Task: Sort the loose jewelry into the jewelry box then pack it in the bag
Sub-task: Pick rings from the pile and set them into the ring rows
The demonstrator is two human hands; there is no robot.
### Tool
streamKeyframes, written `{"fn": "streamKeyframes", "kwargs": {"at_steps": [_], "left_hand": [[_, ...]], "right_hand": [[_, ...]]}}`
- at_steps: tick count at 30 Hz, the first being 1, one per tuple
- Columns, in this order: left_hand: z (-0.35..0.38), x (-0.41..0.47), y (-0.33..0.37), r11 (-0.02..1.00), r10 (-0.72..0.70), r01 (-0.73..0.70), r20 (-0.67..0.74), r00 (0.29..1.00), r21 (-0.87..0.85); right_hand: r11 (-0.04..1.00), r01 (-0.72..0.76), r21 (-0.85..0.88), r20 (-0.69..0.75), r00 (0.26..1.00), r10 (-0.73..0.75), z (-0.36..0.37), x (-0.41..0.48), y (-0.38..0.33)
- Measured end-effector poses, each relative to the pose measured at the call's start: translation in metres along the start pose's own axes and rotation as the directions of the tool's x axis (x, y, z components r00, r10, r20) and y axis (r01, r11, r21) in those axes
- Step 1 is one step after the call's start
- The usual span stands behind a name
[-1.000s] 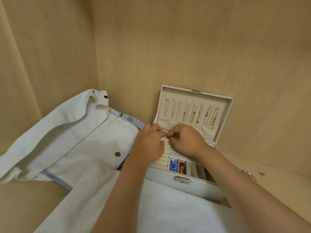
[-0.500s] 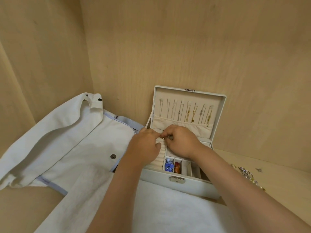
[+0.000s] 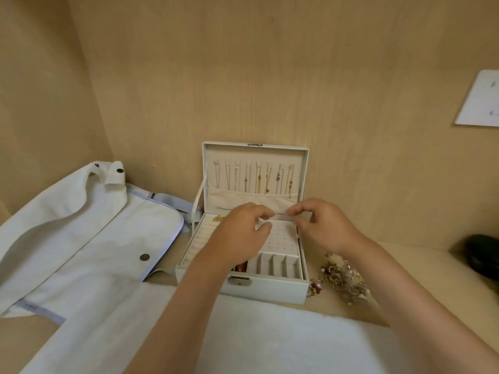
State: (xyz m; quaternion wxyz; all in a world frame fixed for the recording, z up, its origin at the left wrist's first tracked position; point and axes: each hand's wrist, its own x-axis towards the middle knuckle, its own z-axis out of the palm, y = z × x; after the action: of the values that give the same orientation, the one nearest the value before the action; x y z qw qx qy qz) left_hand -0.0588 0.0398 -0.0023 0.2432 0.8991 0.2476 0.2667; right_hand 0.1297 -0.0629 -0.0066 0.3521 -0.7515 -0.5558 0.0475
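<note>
Hovering over the open jewelry box (image 3: pixel 270 291): left hand (image 3: pixel 240 233) and right hand (image 3: pixel 324 225) are both half curled, fingertips close together above the dotted earring pad (image 3: pixel 280 238). Cannot tell if either pinches a piece, too small. Risks: a tiny stud could slip from the fingertips into the ring rolls (image 3: pixel 199 238) or onto the towel (image 3: pixel 270 333). The right forearm runs just beside the loose jewelry pile (image 3: pixel 343 279), right of the box, and could sweep it; the pile looks tangled, so one pull may drag several. Box contents: necklaces (image 3: pixel 258 179) hanging in the upright lid, gold piece (image 3: pixel 219 218) back left, amber bead (image 3: pixel 241 266) in a front slot. Bag (image 3: pixel 94 233) lies left, flap open, inside hidden.
</note>
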Motion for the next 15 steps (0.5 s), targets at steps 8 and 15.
{"fn": "streamKeyframes", "kwargs": {"at_steps": [8,15], "left_hand": [[0.072,0.035,0.059,0.993,0.064,-0.086,0.238,0.969,0.085],[0.112,0.059,0.074,0.936,0.012,-0.129,0.338,0.941,0.328]], "right_hand": [[0.979,-0.157,-0.127,-0.008,0.988,0.157,-0.044,-0.043,0.08],[0.954,-0.152,-0.26,0.093,0.979,0.181,-0.032,-0.043,0.096]]}}
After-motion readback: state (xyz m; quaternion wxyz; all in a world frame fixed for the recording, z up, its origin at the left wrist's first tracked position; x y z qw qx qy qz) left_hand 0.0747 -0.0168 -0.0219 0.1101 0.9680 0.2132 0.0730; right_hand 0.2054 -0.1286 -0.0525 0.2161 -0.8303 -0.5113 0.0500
